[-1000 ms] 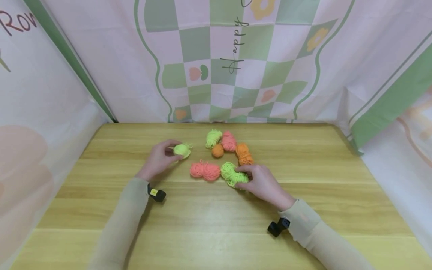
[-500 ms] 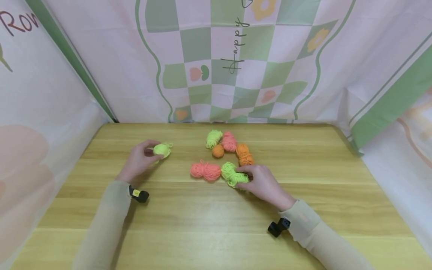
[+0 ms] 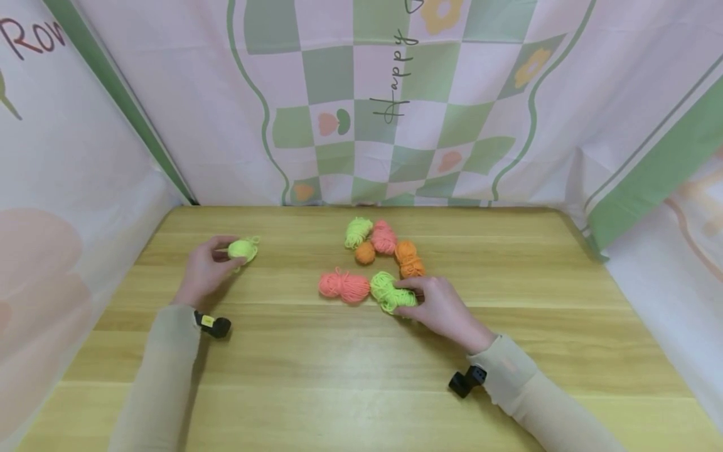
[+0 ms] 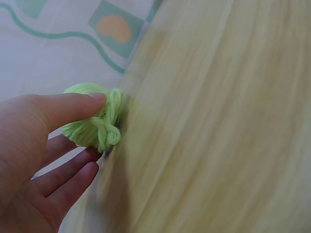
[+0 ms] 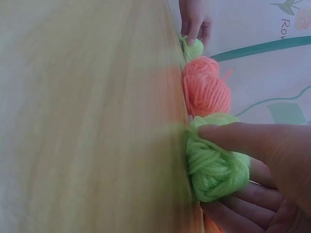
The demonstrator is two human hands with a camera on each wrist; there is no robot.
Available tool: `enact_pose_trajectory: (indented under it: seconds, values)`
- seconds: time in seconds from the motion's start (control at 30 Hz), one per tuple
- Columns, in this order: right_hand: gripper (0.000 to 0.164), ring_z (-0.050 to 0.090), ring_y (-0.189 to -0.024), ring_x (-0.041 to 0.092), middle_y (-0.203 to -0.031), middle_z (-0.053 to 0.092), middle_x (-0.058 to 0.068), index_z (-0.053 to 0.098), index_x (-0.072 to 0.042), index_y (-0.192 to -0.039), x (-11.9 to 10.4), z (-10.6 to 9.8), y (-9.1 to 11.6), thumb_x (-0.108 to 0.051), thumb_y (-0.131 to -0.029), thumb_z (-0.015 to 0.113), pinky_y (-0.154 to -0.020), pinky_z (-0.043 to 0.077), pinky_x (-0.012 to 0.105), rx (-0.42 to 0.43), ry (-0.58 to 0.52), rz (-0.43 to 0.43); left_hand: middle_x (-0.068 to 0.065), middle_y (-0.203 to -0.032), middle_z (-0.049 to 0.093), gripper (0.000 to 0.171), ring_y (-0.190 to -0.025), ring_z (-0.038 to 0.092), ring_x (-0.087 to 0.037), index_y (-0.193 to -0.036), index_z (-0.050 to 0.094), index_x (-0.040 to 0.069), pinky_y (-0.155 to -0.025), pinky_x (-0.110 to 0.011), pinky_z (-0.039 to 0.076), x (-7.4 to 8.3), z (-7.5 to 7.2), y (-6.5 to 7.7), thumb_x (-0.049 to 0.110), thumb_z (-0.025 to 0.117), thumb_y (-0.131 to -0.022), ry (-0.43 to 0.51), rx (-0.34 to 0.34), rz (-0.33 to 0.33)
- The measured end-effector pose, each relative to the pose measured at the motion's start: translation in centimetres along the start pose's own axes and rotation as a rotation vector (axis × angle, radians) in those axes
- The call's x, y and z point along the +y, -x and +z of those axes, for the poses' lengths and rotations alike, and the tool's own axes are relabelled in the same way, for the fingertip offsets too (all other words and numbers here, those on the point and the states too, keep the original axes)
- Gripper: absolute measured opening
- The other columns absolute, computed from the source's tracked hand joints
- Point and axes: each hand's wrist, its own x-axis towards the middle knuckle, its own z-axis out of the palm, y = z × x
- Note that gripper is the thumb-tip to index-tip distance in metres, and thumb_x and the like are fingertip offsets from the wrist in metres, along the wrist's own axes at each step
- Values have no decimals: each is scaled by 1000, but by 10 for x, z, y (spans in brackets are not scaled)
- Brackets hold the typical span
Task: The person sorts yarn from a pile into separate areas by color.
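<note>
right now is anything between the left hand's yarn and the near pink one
Nothing visible: in the head view, only table shows between the yellow-green yarn in the left hand and the near pink yarn.

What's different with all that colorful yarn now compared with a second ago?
The left hand has moved toward the person's left, carrying the yellow-green yarn skein farther from the others. No yarn was newly grasped or let go. The right hand still holds the bright green yarn skein in place. The front pink skein, rear pink skein, orange skein, orange ball and rear yellow-green skein stayed put.
</note>
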Motion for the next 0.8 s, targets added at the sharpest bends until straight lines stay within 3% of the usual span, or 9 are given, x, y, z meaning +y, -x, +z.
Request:
enact_pose_trajectory:
  seconds: [0.17,0.27,0.4,0.6,0.8]
  values:
    - [53,65,-114,34,-125,69,16,71,-4,-124,-1,0,1,-22,-78,90,-98,52,51,-2,-15,6,-26,-131,62,48,-103,66,-39,-133,61,-2,-81,-19,52,-7,-4,0,10,80,-90,-3,47,0]
    - [55,66,-111,33,-126,68,17,70,-3,-125,-1,-1,2,-23,-78,90,-97,53,49,-4,-19,6,-26,-129,63,47,-102,67,-40,-131,62,-3,-77,-11,48,-10,-5,-2,9,80,-89,0,65,6]
    - [58,68,-106,31,-127,67,17,69,-3,-127,-1,-2,4,-23,-77,91,-94,56,47,-8,-26,11,-26,-128,64,47,-104,67,-41,-132,62,-4,-76,-9,48,-11,-7,-2,9,79,-90,0,56,10]
    - [58,64,-114,34,-127,67,16,70,-4,-127,-2,-4,5,-22,-77,91,-97,52,51,-11,-3,28,-24,-127,65,47,-107,66,-39,-133,61,-2,-76,-10,49,-11,-12,-2,13,78,-92,-1,11,-27]
    - [52,65,-112,33,-124,69,16,71,-4,-125,-1,-5,4,-18,-78,89,-96,53,52,-17,24,18,-24,-125,66,45,-107,66,-37,-130,63,-2,-79,-16,53,-14,-11,-3,13,80,-91,-8,17,-23]
